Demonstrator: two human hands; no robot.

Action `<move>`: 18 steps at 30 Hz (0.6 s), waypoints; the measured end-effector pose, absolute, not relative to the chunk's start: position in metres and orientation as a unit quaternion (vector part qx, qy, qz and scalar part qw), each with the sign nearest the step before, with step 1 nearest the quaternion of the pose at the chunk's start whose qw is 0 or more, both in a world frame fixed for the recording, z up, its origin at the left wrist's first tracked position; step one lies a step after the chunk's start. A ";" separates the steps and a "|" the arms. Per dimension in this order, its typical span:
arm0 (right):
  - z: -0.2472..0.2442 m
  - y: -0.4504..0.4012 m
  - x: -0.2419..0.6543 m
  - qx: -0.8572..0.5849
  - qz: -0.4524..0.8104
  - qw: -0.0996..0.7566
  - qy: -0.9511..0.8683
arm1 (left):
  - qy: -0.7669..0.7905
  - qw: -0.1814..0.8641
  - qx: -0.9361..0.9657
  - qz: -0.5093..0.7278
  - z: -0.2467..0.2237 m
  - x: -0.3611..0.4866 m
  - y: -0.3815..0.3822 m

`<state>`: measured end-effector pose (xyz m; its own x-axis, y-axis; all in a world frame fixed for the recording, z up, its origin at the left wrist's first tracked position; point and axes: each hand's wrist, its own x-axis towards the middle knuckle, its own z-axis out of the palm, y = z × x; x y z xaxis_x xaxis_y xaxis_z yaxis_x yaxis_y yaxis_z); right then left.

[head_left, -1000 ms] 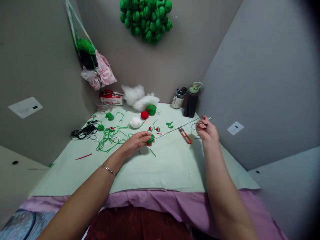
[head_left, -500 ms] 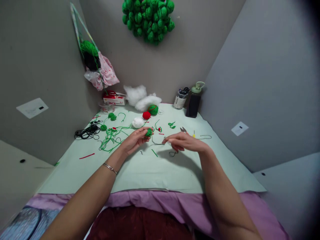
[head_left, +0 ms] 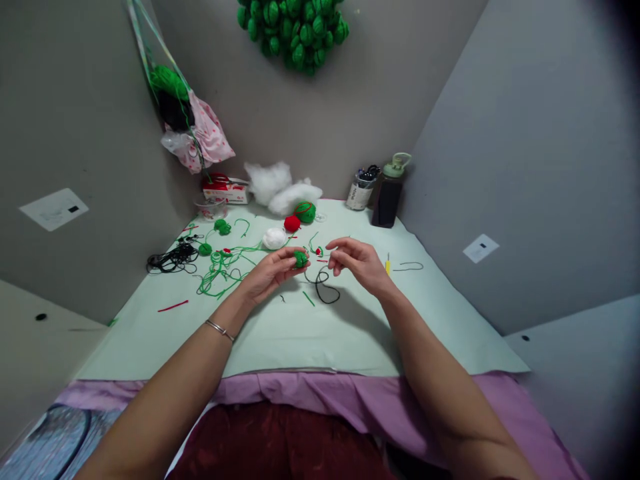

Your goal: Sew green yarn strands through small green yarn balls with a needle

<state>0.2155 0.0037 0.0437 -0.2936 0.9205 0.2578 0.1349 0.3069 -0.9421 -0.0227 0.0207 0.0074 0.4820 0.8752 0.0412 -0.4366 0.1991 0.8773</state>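
Between the fingertips of my left hand (head_left: 270,273) is a small green knitted piece (head_left: 301,259). A dark yarn strand (head_left: 327,292) lies looped on the pale table cover just below and right of it. My right hand (head_left: 357,262) hovers to the right of the green piece, fingers bent, thumb near the index finger; whether something thin such as a needle is pinched there is too small to tell. A small red and green piece (head_left: 319,252) lies between the two hands.
White (head_left: 275,238), red (head_left: 292,223) and green (head_left: 305,212) yarn balls sit behind my hands. Tangled green yarn (head_left: 215,280) and black yarn (head_left: 175,259) lie left. A bottle (head_left: 387,200) and pen holder (head_left: 359,191) stand at the back right. A yellow-handled tool (head_left: 387,267) lies right.
My right hand has risen and moved away from the table, its fingers now higher near the green piece. The dark strand has shifted into a loop below. The view has tilted slightly down.
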 end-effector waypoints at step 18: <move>0.039 -0.009 0.195 -0.415 0.262 0.415 -0.766 | 0.268 0.724 0.467 0.431 0.014 -0.018 0.013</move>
